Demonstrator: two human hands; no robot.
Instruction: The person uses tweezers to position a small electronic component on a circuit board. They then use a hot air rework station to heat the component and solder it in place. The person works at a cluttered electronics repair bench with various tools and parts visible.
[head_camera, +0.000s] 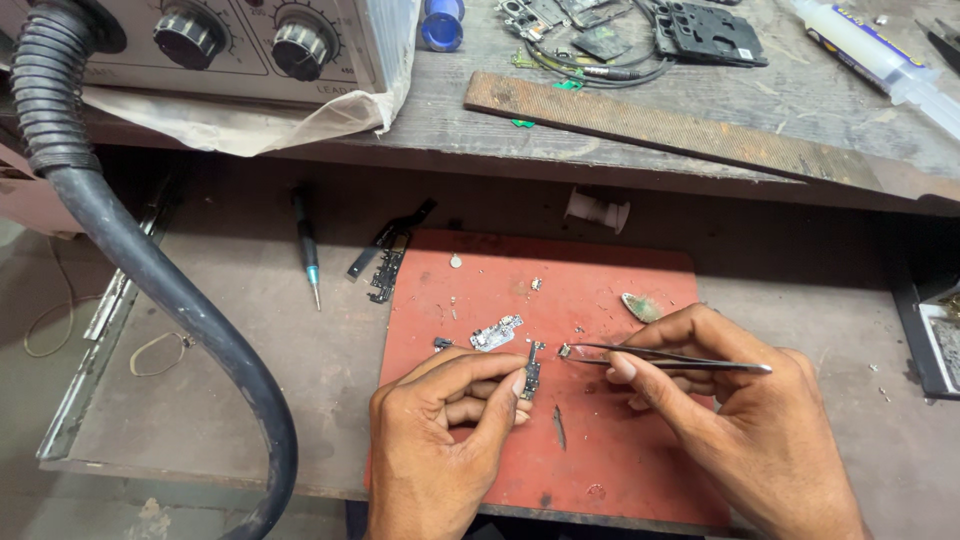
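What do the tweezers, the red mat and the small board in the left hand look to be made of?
Tweezers: bare metal, going by the thin silvery blades with a dull shine. Red mat: probably rubber or silicone, matte and flat, scuffed and stained. Small board: apparently a dark circuit board, narrow, with tiny metallic parts; pinched in the left hand. The right hand grips the tweezers.

One view only is given, taken from a camera worn on the head and tilted steeply down and forward over the table (800, 290). The red mat (610, 300) is seen close, at arm's length, near the middle of the frame. The raised shelf (700, 90) behind it is taken in along the top edge, and a black corrugated hose (150, 270) is caught very near at the left.
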